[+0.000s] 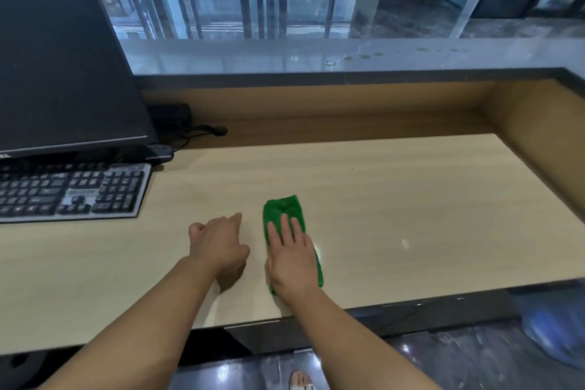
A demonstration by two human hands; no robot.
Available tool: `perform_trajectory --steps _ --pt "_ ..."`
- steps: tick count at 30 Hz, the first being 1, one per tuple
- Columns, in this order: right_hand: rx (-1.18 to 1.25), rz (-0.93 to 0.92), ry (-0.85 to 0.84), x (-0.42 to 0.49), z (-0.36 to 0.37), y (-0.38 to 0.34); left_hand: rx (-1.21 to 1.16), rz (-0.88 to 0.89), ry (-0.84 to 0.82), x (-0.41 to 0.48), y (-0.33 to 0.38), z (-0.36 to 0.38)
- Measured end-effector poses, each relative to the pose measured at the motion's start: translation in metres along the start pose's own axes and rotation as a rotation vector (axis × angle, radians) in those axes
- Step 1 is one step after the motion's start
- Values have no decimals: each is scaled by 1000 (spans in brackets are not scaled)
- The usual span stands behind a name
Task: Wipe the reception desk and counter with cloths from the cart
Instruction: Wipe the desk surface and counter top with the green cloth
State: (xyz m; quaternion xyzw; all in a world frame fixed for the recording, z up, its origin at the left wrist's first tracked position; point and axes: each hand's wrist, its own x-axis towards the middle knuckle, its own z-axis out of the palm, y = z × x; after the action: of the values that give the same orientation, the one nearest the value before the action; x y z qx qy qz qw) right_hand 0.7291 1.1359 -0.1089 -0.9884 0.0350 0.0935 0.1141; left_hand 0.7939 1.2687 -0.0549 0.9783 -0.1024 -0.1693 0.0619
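Pressing green cloth (286, 209) under right hand (292, 260), straight fingers (285, 228) short of far end; left hand (218, 247) loosely curled, empty.

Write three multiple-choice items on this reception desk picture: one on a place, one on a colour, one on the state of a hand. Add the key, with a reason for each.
1. Where does the keyboard lie on the desk?
A. Left of the cloth, in front of the monitor
B. Right of the cloth
C. Under the cloth

2. What colour is the cloth?
A. Blue
B. Green
C. White

3. How does the right hand meet the cloth?
A. It crumples it in a fist
B. It hangs above it without touching
C. It lies flat on it, fingers straight

Key:
1 A: the keyboard sits at the left edge of the view, below the dark monitor.
2 B: the cloth is bright green against the pale wood.
3 C: the palm and straight fingers rest on top of the cloth.
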Motion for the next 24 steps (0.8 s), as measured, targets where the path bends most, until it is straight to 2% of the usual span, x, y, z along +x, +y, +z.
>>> perform_trajectory --steps 5,7,12,18,24 --pt "-27 -101 -60 -21 -16 -21 -106 -70 -27 -20 18 -15" --pt "102 -75 -34 -21 -26 -24 -152 -82 -35 -24 24 -23" --pt "599 112 -30 -16 -69 -17 -320 -121 -46 -30 39 -47" --pt "906 257 131 3 -145 0 -661 -121 23 -24 55 -86" --pt "1183 265 241 40 -204 15 -827 -88 101 -1 75 -126"
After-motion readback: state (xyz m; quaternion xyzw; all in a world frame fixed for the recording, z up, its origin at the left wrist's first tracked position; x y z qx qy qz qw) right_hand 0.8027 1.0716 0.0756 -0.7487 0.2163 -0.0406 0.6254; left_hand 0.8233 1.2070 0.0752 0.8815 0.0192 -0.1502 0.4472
